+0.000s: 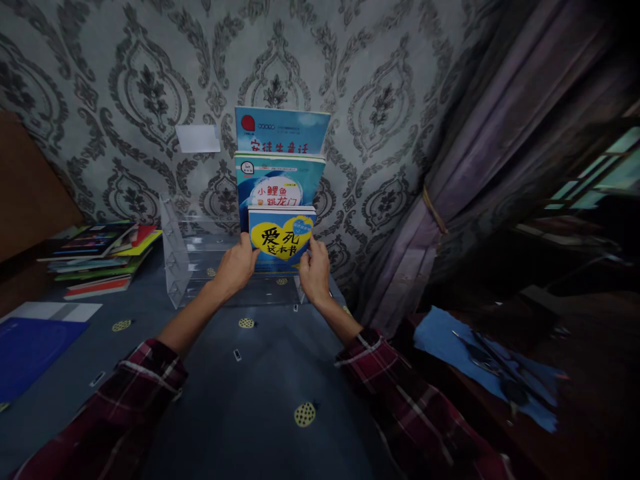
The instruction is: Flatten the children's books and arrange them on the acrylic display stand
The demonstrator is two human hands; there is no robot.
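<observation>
Between my two hands stands a small blue book with a yellow heart on its cover. My left hand grips its left edge, the thumb on the front. At its right edge my right hand is closed on the same book. It is upright at the front of a clear acrylic tiered rack; whether its bottom rests on the rack I cannot tell. Behind it, a teal book and a taller light-blue book stand in the rear tiers, their lower parts covered.
A pile of books lies left of the rack, with a dark blue book or folder nearer me. A white card is on the patterned wall. Right of the table are a tied curtain and scissors on a blue cloth.
</observation>
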